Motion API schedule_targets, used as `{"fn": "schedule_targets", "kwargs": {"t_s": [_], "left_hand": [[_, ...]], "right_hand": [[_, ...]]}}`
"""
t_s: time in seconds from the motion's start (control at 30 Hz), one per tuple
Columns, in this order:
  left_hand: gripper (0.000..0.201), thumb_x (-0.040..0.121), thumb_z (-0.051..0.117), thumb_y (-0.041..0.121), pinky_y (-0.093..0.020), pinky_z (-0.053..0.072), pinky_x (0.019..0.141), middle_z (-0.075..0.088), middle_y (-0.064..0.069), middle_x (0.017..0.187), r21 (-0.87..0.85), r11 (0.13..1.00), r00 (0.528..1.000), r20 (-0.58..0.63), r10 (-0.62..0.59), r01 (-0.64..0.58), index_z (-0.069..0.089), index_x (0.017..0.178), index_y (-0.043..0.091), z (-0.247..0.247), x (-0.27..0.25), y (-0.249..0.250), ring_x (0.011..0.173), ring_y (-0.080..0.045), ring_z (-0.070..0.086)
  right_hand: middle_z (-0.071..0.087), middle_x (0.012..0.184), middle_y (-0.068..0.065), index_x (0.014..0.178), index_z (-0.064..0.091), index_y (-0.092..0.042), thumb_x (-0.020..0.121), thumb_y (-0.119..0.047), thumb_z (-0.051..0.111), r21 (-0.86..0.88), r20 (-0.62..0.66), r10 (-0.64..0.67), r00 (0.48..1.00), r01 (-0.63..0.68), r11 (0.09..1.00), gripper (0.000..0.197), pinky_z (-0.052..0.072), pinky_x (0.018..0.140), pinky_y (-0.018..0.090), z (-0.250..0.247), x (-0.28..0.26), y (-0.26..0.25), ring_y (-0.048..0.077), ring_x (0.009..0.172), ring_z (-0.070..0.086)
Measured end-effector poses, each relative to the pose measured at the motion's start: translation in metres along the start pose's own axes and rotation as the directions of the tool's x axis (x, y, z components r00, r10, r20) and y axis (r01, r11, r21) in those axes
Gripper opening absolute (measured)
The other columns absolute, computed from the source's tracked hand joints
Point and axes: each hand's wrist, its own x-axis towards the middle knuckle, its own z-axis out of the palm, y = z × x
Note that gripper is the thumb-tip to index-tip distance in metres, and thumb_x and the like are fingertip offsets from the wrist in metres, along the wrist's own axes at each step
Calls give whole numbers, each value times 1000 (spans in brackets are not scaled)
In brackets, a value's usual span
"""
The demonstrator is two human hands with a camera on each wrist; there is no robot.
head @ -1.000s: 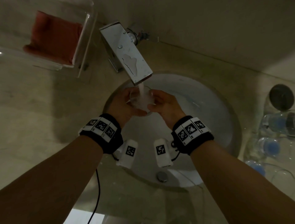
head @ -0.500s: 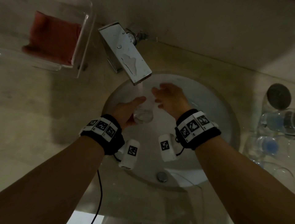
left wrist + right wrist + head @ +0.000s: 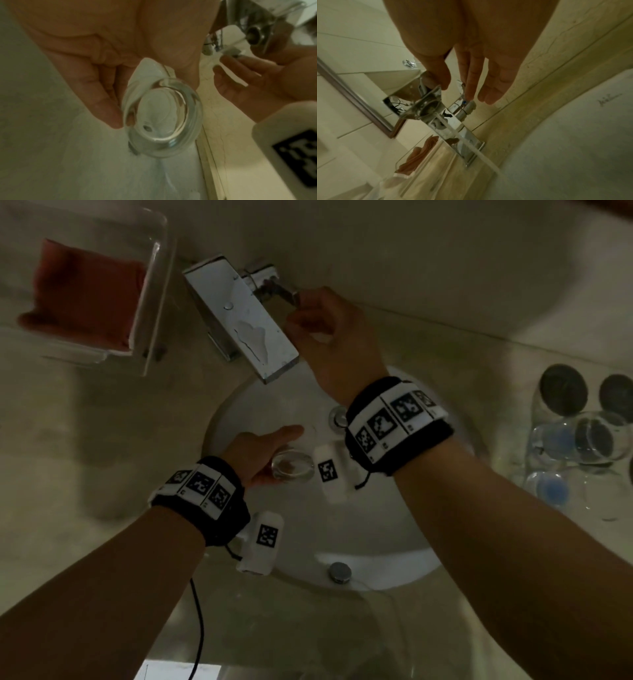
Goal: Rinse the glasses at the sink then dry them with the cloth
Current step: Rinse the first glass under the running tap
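- One glass (image 3: 292, 469) in play, pinched by left hand (image 3: 255, 455) low over sink (image 3: 394, 563), thumb on one side, fingers on the other, rim turned away from the wrist camera and thick base toward it.
- Right hand (image 3: 334, 335) up at tap handle (image 3: 274, 287), fingers nearly straight and touching or just short of the metal; grip there released, nothing grasped.
- Risk one: wet glass sliding out of a one-handed pinch and striking the basin, likely cause being slick walls and attention on the tap.
- Risk two: knocking the glass against the spout (image 3: 241, 318) when lifting, since the spout overhangs the bowl just above.
- Risk three: water (image 3: 471, 146) seen running in the right wrist view; a clumsy turn of the handle could splash the worktop (image 3: 85, 440).
- Risk four: reaching across for the cloth (image 3: 85, 299) in its clear tray (image 3: 154, 313) at far left with the glass in hand, tray edge in the way.
- Looks clear, smooth, short, heavy-bottomed, wet, no visible chips; basin and drain showing distorted through the base.
- More glasses (image 3: 589, 440) waiting at right, well apart from the sink.
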Motion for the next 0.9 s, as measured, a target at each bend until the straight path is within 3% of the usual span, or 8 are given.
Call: {"fn": "schedule_targets", "kwargs": {"t_s": [0.17, 0.3, 0.37, 0.47, 0.57, 0.67, 0.8, 0.9], "left_hand": [[34, 85, 75, 40, -17, 54, 49, 70, -4, 97, 122, 980, 988, 37, 151, -155, 71, 101, 10, 15, -3, 7, 79, -13, 65], [35, 81, 80, 34, -18, 48, 70, 72, 5, 100, 231, 896, 925, 60, 376, -379, 69, 111, 18, 27, -12, 10, 88, -4, 66], [41, 75, 86, 27, -21, 50, 73, 72, 4, 101, 229, 844, 872, 56, 486, -485, 66, 110, 20, 37, -18, 14, 90, -8, 68], [55, 67, 91, 20, -25, 54, 80, 71, 0, 107, 230, 754, 783, 70, 618, -616, 61, 113, 21, 58, -28, 25, 93, -13, 69], [65, 63, 93, 27, -19, 51, 80, 68, 6, 113, 276, 639, 691, 171, 703, -718, 57, 117, 23, 98, -37, 41, 99, -6, 66], [67, 57, 93, 42, -24, 52, 82, 67, 12, 112, 333, 520, 611, 296, 734, -787, 56, 113, 33, 146, -48, 53, 103, -7, 63], [59, 52, 87, 52, -27, 55, 77, 67, 9, 109, 335, 466, 569, 368, 735, -819, 55, 100, 44, 205, -51, 53, 99, -11, 63], [59, 58, 90, 39, -12, 50, 68, 63, 12, 103, 342, 448, 558, 388, 733, -826, 58, 106, 30, 237, -47, 47, 93, -8, 61]], "right_hand": [[68, 112, 2, 136, 57, -16, 95, -20, 59, 13, 86, 48, 995, -49, 999, 42, 54, 94, 35, -7, -5, 3, 14, 104, 64], [69, 108, 3, 131, 60, -8, 96, -16, 63, -24, 79, 86, 993, -84, 996, 36, 52, 96, 28, -27, -32, 3, 16, 103, 65], [71, 103, -2, 127, 63, -10, 95, -19, 64, -40, 0, 118, 993, -117, 992, 33, 52, 91, 20, -45, -57, 4, 11, 99, 67], [72, 97, -10, 118, 67, -17, 94, -22, 66, -29, -168, 155, 974, -162, 986, 25, 55, 86, 19, -74, -99, 6, 3, 93, 68], [71, 94, -15, 115, 67, -21, 91, -26, 68, -83, -312, 125, 942, -158, 984, 24, 57, 79, 21, -108, -144, 9, 1, 87, 68], [71, 93, -12, 113, 67, -21, 88, -30, 69, -155, -468, 63, 882, -152, 976, 27, 57, 74, 22, -146, -183, 19, 2, 84, 68], [71, 96, -10, 116, 67, -17, 87, -31, 71, -234, -585, 51, 810, -229, 945, 33, 55, 76, 18, -185, -222, 38, 2, 86, 67], [72, 96, -8, 114, 68, -17, 84, -30, 74, -223, -647, 66, 760, -271, 936, 33, 54, 77, 19, -201, -239, 55, 3, 87, 67]]}}
